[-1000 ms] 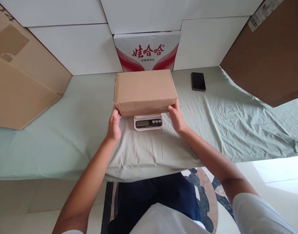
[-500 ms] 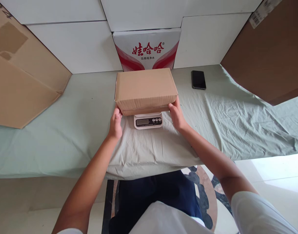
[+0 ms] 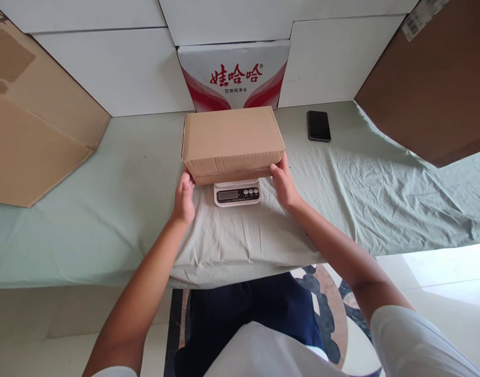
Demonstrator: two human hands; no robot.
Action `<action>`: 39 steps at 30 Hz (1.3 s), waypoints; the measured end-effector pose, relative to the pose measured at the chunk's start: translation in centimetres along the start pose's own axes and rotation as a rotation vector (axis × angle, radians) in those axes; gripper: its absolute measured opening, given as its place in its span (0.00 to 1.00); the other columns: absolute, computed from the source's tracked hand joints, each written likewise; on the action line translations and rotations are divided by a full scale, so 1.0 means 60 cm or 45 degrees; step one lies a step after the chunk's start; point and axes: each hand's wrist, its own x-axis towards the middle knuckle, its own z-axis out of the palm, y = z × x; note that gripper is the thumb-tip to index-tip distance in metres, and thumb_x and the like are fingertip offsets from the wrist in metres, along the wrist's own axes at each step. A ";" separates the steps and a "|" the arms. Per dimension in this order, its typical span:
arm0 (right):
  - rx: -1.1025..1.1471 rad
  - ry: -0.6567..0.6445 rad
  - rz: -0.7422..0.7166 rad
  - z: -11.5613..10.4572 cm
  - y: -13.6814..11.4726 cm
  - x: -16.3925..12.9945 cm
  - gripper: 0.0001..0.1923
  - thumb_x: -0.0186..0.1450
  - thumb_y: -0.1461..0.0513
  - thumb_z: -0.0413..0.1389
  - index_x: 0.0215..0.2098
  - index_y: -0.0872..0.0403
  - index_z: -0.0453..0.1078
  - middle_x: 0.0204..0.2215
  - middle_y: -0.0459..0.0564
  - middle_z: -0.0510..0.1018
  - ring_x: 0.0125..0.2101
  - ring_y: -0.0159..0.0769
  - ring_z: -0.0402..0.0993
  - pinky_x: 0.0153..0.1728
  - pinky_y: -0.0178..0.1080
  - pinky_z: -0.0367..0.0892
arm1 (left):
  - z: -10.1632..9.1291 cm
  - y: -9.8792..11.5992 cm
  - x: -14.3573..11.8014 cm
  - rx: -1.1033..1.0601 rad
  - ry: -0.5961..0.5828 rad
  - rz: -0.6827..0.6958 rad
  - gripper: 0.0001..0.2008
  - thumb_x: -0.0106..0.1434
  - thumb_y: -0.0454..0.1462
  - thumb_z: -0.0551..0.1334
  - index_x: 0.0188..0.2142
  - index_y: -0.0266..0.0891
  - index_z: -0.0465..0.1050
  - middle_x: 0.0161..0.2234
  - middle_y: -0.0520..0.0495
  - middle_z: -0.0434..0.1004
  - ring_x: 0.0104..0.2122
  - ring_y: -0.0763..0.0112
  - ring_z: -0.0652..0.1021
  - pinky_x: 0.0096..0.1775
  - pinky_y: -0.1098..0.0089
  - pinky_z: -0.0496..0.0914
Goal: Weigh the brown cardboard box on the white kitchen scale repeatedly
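Gripping cardboard box mid-frame by lower corners, left hand and right hand; probably stiff, lightish; best held there.

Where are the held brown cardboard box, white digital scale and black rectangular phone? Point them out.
Held brown cardboard box (image 3: 233, 137), head view: top face.
White digital scale (image 3: 238, 195), head view: control panel.
Black rectangular phone (image 3: 319, 125), head view: screen.

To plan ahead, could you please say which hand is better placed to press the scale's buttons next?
Probably the right hand: closer to the buttons than the left hand, though both hold the box.
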 end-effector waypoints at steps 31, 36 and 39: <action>0.039 0.152 0.064 -0.037 0.036 0.000 0.42 0.65 0.35 0.52 0.73 0.29 0.48 0.77 0.35 0.54 0.79 0.46 0.45 0.79 0.61 0.45 | -0.053 -0.010 0.017 -0.078 0.126 0.059 0.41 0.66 0.70 0.40 0.71 0.65 0.60 0.79 0.60 0.48 0.79 0.60 0.45 0.77 0.53 0.44; 0.012 0.139 0.080 -0.031 0.027 -0.001 0.43 0.63 0.32 0.51 0.72 0.31 0.52 0.77 0.34 0.55 0.79 0.47 0.46 0.79 0.60 0.46 | -0.055 -0.012 0.017 -0.026 0.115 0.050 0.40 0.66 0.70 0.40 0.72 0.66 0.57 0.79 0.62 0.47 0.79 0.60 0.44 0.77 0.53 0.45; 0.014 0.143 0.086 -0.029 0.022 -0.002 0.44 0.62 0.31 0.51 0.72 0.30 0.53 0.77 0.33 0.55 0.79 0.47 0.46 0.79 0.58 0.46 | -0.055 -0.012 0.017 0.021 0.103 0.045 0.43 0.64 0.72 0.39 0.72 0.66 0.56 0.79 0.61 0.46 0.79 0.60 0.44 0.77 0.53 0.45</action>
